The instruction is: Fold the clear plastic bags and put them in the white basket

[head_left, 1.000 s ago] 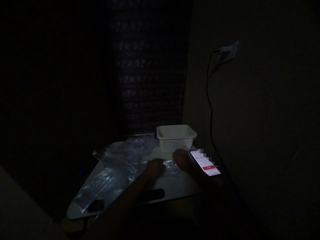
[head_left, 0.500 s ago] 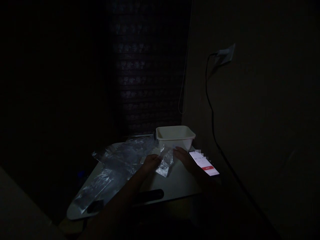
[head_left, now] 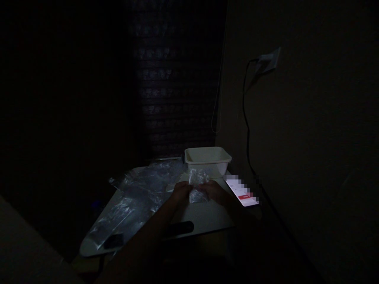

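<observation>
A small clear plastic bag [head_left: 197, 196], shiny and creased, is held upright over the table between my two hands. My left hand [head_left: 180, 191] grips its left edge with the thumb on the near face. My right hand [head_left: 215, 191] pinches it from the right, fingers reaching onto its middle. Dim light hides what the bag contains, if anything. Just beyond it stands a white plastic tub [head_left: 209, 162]. Several larger clear plastic bags [head_left: 130, 201] lie in a loose heap to the left of my left hand.
A lit phone [head_left: 243, 192] lies at the right edge of the white table [head_left: 204, 217]. The table has a dark slot [head_left: 180, 228] near its front edge. A black cable [head_left: 245, 106] hangs from a wall outlet [head_left: 271, 59] on the right. A dark blind covers the back.
My right hand has moved down and left from the bag's upper corner to its middle. The bag has turned from tilted to nearly straight upright. The heap has stayed put.
</observation>
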`<move>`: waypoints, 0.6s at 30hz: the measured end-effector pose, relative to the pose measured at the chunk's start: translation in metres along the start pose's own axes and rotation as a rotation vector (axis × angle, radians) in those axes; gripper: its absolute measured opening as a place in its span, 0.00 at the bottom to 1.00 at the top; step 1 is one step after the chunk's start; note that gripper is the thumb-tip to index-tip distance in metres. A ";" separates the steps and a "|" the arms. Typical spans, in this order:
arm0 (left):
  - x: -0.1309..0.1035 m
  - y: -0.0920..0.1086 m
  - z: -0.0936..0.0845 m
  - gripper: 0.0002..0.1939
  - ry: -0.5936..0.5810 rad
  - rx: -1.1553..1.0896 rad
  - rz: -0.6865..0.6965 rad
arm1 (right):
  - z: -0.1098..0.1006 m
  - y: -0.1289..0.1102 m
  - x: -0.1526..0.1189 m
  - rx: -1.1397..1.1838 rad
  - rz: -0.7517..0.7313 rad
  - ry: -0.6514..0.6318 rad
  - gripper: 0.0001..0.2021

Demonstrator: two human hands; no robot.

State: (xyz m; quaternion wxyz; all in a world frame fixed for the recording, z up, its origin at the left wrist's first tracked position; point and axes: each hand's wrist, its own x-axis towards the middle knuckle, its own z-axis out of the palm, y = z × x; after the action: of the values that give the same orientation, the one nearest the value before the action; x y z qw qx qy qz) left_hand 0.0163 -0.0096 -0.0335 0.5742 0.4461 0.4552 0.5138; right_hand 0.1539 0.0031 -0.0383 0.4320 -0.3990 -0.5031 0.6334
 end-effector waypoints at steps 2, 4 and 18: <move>0.002 -0.001 -0.002 0.05 0.018 -0.003 -0.013 | -0.002 0.000 0.000 -0.006 -0.006 -0.024 0.10; 0.004 -0.003 -0.005 0.05 0.046 0.011 -0.021 | -0.004 -0.001 0.000 -0.005 -0.001 -0.021 0.10; 0.001 0.006 -0.005 0.02 0.024 0.027 -0.011 | -0.013 0.001 0.001 -0.068 -0.106 -0.112 0.07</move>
State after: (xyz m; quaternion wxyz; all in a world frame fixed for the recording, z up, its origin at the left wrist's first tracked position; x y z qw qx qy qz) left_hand 0.0099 -0.0078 -0.0284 0.5654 0.4451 0.4714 0.5099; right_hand 0.1654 0.0078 -0.0420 0.4221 -0.3501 -0.5682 0.6135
